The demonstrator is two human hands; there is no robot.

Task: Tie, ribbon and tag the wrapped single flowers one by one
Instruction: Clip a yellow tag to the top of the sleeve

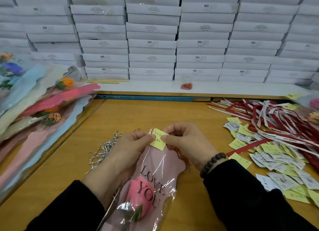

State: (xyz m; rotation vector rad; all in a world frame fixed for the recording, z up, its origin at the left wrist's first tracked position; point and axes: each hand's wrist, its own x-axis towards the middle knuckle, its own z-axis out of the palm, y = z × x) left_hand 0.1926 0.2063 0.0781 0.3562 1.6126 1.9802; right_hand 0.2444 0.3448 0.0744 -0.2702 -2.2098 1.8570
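Note:
A pink rose in a clear and pink "LOVE YOU" sleeve [155,175] lies on the wooden table [155,113] in front of me, bloom toward me. A small yellow tag [158,139] with handwriting sits at the sleeve's narrow far end. My left hand [133,144] pinches the tag's left edge. My right hand [186,139] pinches its right edge together with the sleeve. Silver twist ties [103,151] lie in a heap just left of my left hand. Red and white ribbons [276,120] and loose yellow and white tags [276,158] are spread at the right.
Wrapped flowers in several colours [39,106] are piled at the left. Stacked white boxes [155,41] fill the back on a white shelf, where a small bag of red clips [186,85] and thin wooden sticks [107,80] lie. More wrapped flowers [312,113] show at the far right.

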